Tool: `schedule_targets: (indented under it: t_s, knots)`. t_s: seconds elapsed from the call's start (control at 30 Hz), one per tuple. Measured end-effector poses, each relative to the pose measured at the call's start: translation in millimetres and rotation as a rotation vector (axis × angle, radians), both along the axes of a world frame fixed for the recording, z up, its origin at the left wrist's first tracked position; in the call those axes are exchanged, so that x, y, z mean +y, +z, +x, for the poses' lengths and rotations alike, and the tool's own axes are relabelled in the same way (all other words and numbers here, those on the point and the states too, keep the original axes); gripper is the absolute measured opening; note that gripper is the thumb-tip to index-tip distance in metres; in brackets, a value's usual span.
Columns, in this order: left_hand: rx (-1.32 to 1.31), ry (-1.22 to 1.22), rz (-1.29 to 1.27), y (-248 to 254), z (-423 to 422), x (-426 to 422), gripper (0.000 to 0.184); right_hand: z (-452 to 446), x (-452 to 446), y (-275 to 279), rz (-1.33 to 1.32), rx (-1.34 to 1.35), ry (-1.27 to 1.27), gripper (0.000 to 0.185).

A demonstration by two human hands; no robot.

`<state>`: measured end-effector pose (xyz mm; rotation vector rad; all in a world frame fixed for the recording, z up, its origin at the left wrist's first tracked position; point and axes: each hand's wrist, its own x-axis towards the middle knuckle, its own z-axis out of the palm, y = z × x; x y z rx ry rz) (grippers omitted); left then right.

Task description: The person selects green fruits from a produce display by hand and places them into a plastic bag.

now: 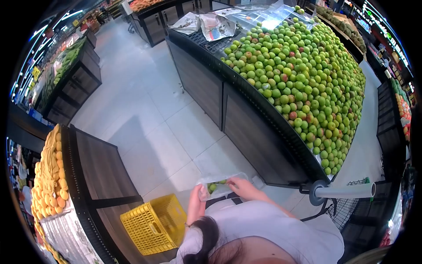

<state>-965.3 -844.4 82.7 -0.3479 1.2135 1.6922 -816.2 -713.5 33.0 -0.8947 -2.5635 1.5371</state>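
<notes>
A clear plastic bag point(205, 181) is held in front of my body, with a few round green fruits point(212, 187) inside. My left hand point(197, 196) is closed on the bag's left side. At the right side, my right hand point(240, 187) has its fingers bent against the plastic, close to one of the fruits; its fingertips are partly hidden by the bag. Below and to the left of my left hand stands a yellow plastic basket point(147, 224).
A large display stand point(263, 136) carries a heap of green, partly reddish fruit point(303, 79). Yellow-orange fruit point(48, 189) lies on a stand at left. A grey pole point(347, 191) and a wire cart point(347, 211) are at my right. Tiled floor point(149, 119) runs between the stands.
</notes>
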Motion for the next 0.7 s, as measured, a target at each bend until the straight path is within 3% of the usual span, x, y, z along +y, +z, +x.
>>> schedule_targets:
  t_s: [0.2,0.3,0.4,0.43,0.53,0.63,0.7]
  knots:
    - [0.059,-0.046,0.064,-11,-69,19,0.018,-42,45,32,0.0,0.119,-0.231,0.02]
    - [0.037,0.058,0.032,-7,-93,46,0.019,-61,95,51,0.122,0.213,-0.323,0.016]
    - [0.014,-0.025,0.329,-52,-134,49,0.012,-78,158,63,0.347,0.295,-0.475,0.013]
    - [0.068,0.042,0.178,-26,-134,70,0.011,-84,180,67,0.405,0.35,-0.532,0.012]
    - [0.058,0.064,0.086,-23,-161,105,0.021,-95,244,77,0.525,0.444,-0.722,0.014]
    - [0.109,0.002,0.058,-19,-184,143,0.021,-104,291,97,0.613,0.388,-0.821,0.016]
    - [0.069,-0.052,0.19,-37,-205,159,0.014,-110,319,101,0.631,0.349,-0.825,0.019]
